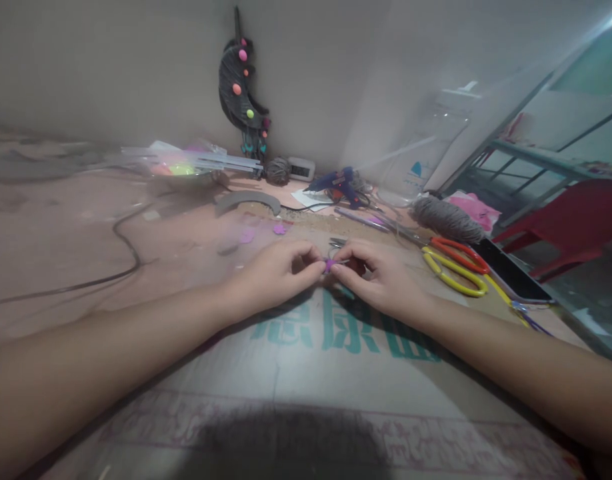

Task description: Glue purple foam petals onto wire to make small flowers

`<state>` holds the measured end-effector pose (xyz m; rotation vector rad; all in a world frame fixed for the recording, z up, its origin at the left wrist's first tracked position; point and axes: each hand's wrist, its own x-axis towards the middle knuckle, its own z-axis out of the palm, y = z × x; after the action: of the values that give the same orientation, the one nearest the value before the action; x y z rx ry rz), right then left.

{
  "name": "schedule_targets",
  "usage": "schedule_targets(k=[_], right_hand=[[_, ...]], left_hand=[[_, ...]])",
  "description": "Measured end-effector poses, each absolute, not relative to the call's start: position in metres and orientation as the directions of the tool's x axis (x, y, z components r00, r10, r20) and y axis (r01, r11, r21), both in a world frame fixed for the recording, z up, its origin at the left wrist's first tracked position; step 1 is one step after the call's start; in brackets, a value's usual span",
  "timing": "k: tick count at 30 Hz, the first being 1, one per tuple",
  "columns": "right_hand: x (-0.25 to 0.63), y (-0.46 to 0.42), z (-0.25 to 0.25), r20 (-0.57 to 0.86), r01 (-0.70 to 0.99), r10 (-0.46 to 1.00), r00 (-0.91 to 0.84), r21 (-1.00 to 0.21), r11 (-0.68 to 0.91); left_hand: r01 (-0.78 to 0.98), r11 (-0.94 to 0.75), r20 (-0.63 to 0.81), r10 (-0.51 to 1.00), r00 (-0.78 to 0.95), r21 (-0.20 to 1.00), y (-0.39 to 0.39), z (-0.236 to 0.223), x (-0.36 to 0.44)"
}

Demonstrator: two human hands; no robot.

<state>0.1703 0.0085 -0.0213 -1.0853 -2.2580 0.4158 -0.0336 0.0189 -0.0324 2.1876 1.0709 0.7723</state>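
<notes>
A dark shadow falls across the bottom of the frame, over a pale sheet (pixel 296 380) with a reddish patterned border; higher up it bears large teal characters (pixel 346 333), partly covered by the hands and not readable here. At the centre, the left hand (pixel 286 270) and right hand (pixel 383 273) meet, thumb and forefinger of each pinched on a small purple piece (pixel 329 265). Scissors (pixel 433 241) with orange and yellow handle loops lie right of centre, near a dark phone (pixel 511 270). Beyond, on the pinkish tabletop (pixel 86 233), are a grey arc (pixel 251 199) and a blue glue gun (pixel 336 180). A clear container (pixel 429 147), upper right, carries a blue mark (pixel 416 170) whose lettering is too blurred to read. A dark crescent ornament (pixel 236 87) stands out against the grey wall (pixel 136 67); a red chair (pixel 581 223) is at far right.
</notes>
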Motion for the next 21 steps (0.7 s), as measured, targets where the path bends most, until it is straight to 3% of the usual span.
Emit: schedule_targets(k=[6,21], right_hand=[[0.1668,0.0066,-0.0218,0.281,0.563,0.849,-0.448,-0.649,0.512],[0.1645,0.0063,-0.0191,0.272,0.585,0.883,-0.382,-0.669,0.459]], left_hand=[[0.486,-0.583,0.289,0.782,0.552,0.651,0.0187,-0.0309,-0.0337],[0.525,-0.61,0.318,0.778,0.542,0.594,0.0164,-0.0308,-0.0312]])
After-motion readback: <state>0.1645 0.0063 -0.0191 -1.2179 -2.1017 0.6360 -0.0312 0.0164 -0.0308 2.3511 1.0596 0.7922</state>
